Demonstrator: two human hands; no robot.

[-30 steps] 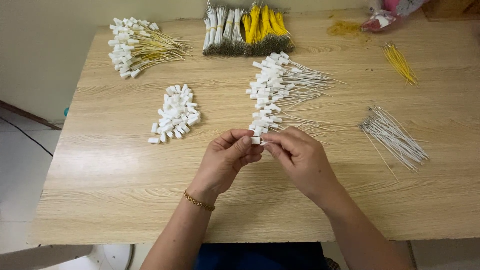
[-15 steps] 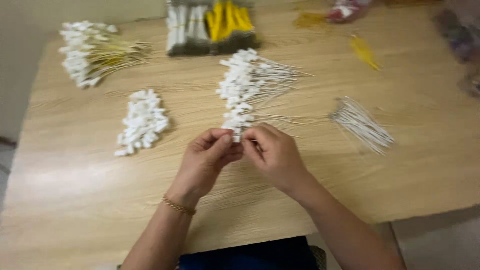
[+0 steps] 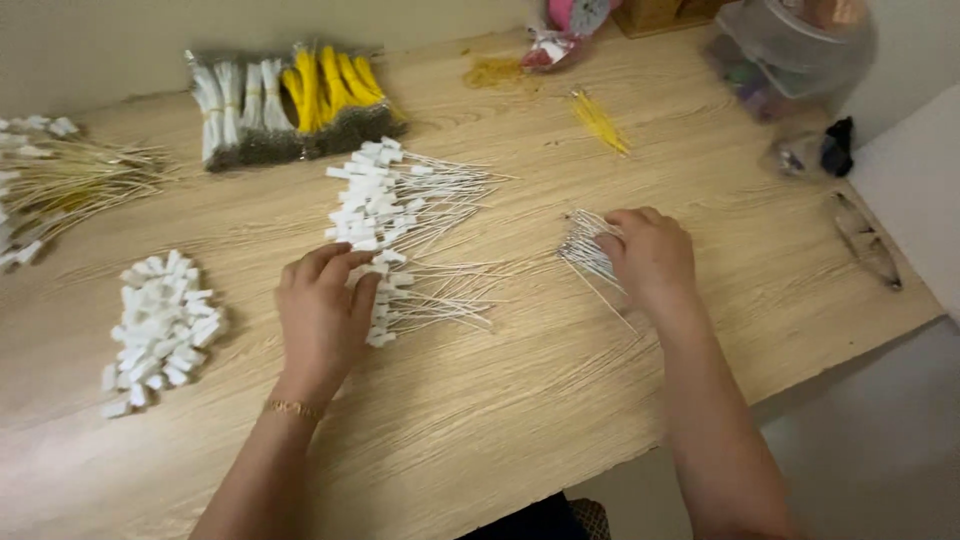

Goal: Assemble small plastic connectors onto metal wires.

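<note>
Two hands, two piles on the table (image 3: 520, 420).
Left hand (image 3: 322, 318) lies fingers together on the tagged wires (image 3: 400, 235), which run left to right. Right hand (image 3: 650, 255) curls over the bare wires (image 3: 585, 250), directly under its fingertips; its grip cannot be told. Loose tags (image 3: 160, 325) lie far left.

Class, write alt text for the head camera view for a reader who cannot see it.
A person's left hand rests on a pile of white-tagged wires while the right hand reaches into a loose bundle of thin wires, on a wooden table beside a heap of white connectors.
</note>
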